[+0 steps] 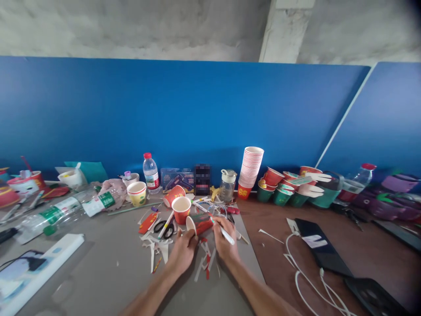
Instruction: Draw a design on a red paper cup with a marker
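Note:
My left hand [183, 251] is closed around the rim end of a red paper cup [198, 225] lying on its side on the grey mat [108, 263]. My right hand [224, 240] is closed on a white pen [224, 233] whose tip touches the side of that cup. Paper scraps [205, 263] in white and red lie under and around both hands. An upright red cup [181, 209] stands just behind, with black-handled scissors [165, 229] to its left.
A tall stack of red cups [250, 171], green and red cups [283, 186], water bottles [151, 173], a yellow cup [137, 193] and a glass jar [226, 184] line the blue partition. A dark phone [317, 245] with white cable [302, 276] lies right. Crushed bottles [59, 210] lie left.

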{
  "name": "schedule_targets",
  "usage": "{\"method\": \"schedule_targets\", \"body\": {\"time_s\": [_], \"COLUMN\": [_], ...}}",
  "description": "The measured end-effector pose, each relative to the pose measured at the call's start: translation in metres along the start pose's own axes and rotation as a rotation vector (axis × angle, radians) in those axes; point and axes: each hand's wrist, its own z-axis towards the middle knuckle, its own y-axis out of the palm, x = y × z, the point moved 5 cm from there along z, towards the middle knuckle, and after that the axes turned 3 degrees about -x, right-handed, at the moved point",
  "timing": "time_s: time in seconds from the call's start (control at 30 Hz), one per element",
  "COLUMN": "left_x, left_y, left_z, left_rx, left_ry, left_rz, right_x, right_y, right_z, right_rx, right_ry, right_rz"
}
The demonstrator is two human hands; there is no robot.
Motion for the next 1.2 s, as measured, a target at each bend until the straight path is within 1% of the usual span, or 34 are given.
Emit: {"method": "schedule_targets", "body": {"time_s": [0.1,0.17,0.27,0.33,0.47,0.5,0.53,0.57,0.63,0.67,0.7,0.73,0.8,0.87,0.93,1.0,1.03,1.1,1.17,1.2], "left_x": [0.000,0.002,0.004,0.003,-0.001,-0.001,-0.002,-0.002,-0.002,-0.003,-0.003,-0.004,-0.004,-0.004,-0.004,-0.005,-0.005,-0.005,-0.004,-0.004], "left_y": [0.002,0.001,-0.001,0.000,0.003,0.003,0.002,0.002,0.001,0.001,0.001,0.002,0.002,0.003,0.002,0.001,0.000,0.001,0.001,0.002], "left_z": [0.001,0.001,-0.001,-0.001,0.001,0.001,0.002,0.002,0.002,0.001,0.001,0.002,0.002,0.003,0.003,0.002,0.002,0.001,0.001,0.001], "left_rx": [-0.019,-0.024,-0.011,-0.010,-0.015,-0.014,-0.014,-0.015,-0.017,-0.017,-0.016,-0.015,-0.010,-0.014,-0.012,-0.006,-0.003,-0.010,-0.020,-0.024], "left_ry": [0.026,0.051,0.040,0.020,0.041,0.046,0.047,0.045,0.028,0.018,0.011,0.010,0.015,0.033,0.034,0.024,0.018,0.029,0.040,0.043], "left_rz": [-0.017,-0.045,-0.043,-0.024,-0.044,-0.052,-0.056,-0.060,-0.059,-0.056,-0.053,-0.050,-0.046,-0.048,-0.048,-0.044,-0.042,-0.045,-0.050,-0.054], "right_x": [-0.007,-0.011,-0.004,0.000,-0.006,-0.007,-0.007,-0.005,0.002,0.004,0.005,0.003,-0.005,-0.009,-0.006,0.001,0.003,0.003,-0.002,-0.004], "right_y": [0.003,0.004,0.000,0.000,0.011,0.012,0.011,0.008,-0.001,-0.003,-0.003,-0.001,0.005,0.009,0.006,0.000,-0.001,0.002,0.007,0.009], "right_z": [-0.002,-0.002,0.001,0.000,-0.006,-0.006,-0.004,-0.002,0.003,0.003,0.003,0.002,-0.002,-0.004,-0.002,0.002,0.003,0.002,0.000,-0.001], "right_rx": [-0.087,-0.101,-0.019,-0.015,-0.163,-0.177,-0.170,-0.128,-0.022,0.007,0.005,-0.025,-0.120,-0.158,-0.096,-0.020,-0.009,-0.062,-0.146,-0.165], "right_ry": [-0.079,-0.103,-0.016,0.029,-0.011,-0.028,-0.042,-0.035,0.021,0.049,0.063,0.061,0.004,-0.047,-0.036,0.017,0.037,0.045,0.016,0.002], "right_rz": [0.066,0.070,0.018,0.037,0.158,0.156,0.142,0.121,0.099,0.102,0.116,0.138,0.181,0.183,0.153,0.132,0.139,0.191,0.242,0.248]}}
